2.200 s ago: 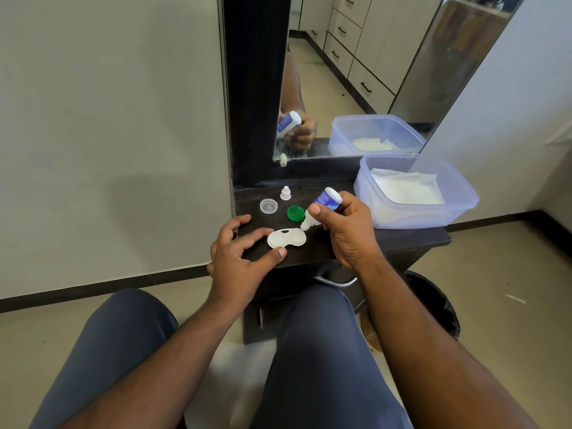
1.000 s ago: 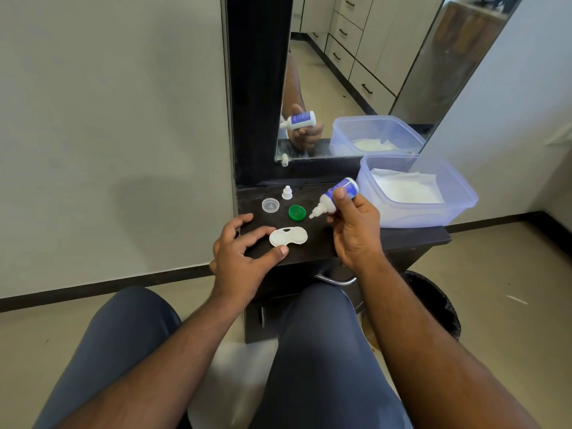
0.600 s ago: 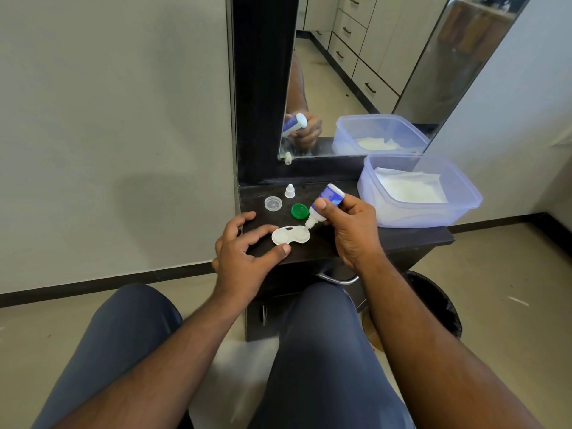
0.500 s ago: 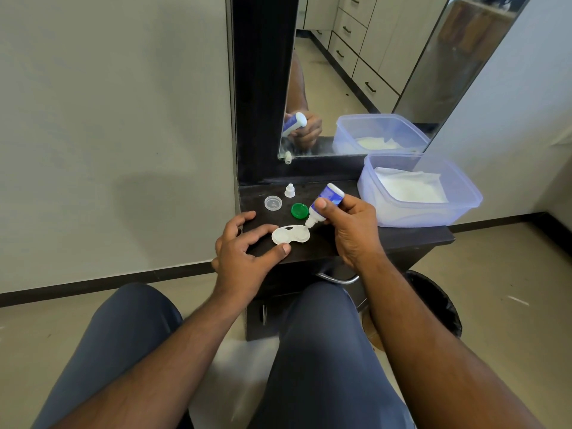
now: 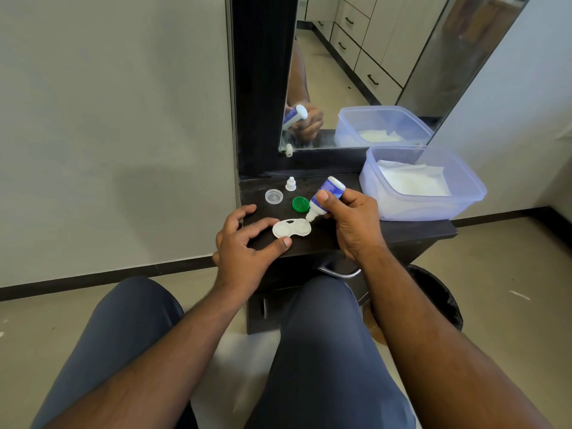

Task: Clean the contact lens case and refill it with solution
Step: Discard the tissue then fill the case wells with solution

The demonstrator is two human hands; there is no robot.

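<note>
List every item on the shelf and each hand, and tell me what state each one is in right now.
Lens case: open, both wells uncapped, flat on shelf.
Solution bottle: uncapped, tipped nozzle-down over the case's right well.
Bottle cap: off, standing upright.
Green cap: off, lying on shelf.
Clear cap: off, lying on shelf.
Plastic tub: lidless, holding white tissues.
Left hand: steadying the case.
Right hand: grip closed on bottle.

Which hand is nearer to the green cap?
Right. The right hand holds the bottle right beside the green cap; the left hand is further, at the case.
</note>
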